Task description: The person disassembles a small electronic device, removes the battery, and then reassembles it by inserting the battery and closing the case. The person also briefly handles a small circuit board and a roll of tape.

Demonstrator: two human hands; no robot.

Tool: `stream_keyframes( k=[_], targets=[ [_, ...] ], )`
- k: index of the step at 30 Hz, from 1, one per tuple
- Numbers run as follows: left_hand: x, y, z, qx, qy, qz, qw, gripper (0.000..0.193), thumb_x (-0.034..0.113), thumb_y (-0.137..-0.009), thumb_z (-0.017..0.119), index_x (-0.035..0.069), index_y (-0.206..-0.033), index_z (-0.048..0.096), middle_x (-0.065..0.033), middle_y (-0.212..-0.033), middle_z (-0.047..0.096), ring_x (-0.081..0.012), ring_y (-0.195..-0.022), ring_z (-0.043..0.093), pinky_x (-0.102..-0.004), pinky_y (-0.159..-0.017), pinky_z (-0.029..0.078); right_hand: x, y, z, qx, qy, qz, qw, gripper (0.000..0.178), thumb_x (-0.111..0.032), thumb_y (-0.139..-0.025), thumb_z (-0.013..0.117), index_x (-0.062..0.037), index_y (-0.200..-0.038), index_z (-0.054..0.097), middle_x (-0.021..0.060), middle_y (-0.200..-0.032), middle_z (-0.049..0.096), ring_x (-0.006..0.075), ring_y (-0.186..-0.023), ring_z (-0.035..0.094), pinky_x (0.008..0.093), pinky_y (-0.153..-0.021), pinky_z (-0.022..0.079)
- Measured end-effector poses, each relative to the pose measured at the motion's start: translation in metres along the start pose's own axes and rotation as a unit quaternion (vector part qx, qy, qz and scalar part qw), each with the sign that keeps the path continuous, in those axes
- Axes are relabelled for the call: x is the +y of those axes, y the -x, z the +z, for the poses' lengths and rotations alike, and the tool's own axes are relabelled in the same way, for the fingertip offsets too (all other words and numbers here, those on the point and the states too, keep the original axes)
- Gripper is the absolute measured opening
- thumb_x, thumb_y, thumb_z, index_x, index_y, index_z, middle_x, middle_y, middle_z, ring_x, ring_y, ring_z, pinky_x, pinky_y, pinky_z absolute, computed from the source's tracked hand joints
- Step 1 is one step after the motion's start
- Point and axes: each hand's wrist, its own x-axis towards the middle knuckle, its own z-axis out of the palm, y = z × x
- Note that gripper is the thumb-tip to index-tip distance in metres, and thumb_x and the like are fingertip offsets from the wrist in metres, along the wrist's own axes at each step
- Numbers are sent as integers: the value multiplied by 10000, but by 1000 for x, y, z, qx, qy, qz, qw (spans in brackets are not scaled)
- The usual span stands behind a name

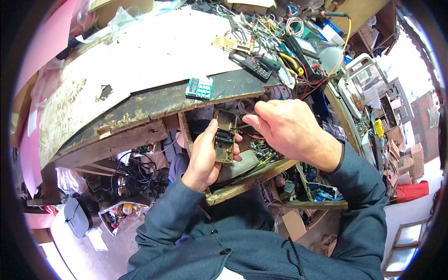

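My left hand [204, 156] is closed around a small rectangular open casing [225, 147], dark and worn, with black parts inside it. The thumb lies along the casing's left side and the fingertips show at its right side. Close by on the right, my right hand [284, 128] is closed, thumb against bent fingers, on a thin dark tool [241, 126] whose end points at the casing. Most of that tool is hidden by the hand, so its kind cannot be told. A small green circuit board [199, 88] with a display and pale buttons lies at the table edge beyond my hands.
Under my hands, an open wooden drawer [254, 182] holds loose metal pieces and wires. Across the far right of the table [135, 51] lie a multimeter [303, 46], yellow-handled pliers [292, 63], a black handset shell [251, 65] and tangled wires. A bin [123, 214] stands lower left.
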Motion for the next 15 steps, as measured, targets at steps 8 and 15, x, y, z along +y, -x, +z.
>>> stream_keyframes(
  k=[8, 15],
  targets=[
    [2, 3, 3, -14, -20, 6, 1000, 481, 440, -1096, 379, 15, -1214, 571, -152, -959, 693, -204, -713, 674, -364, -605, 583, 7, -2, -4, -37, -77, -65, 994, 168, -136, -875, 680, -27, -854, 554, 160, -818, 579, 367, -761, 633, 457, -661, 524],
    [3, 4, 6, -37, 3, 4, 999, 467, 416, -1102, 373, 2, -1189, 569, -159, -955, 695, -204, -693, 671, -372, -606, 592, 8, -3, -8, -32, -149, -89, 984, 187, -101, -865, 705, -32, -904, 535, 168, -912, 549, 372, -831, 602, 436, -688, 510]
  ],
)
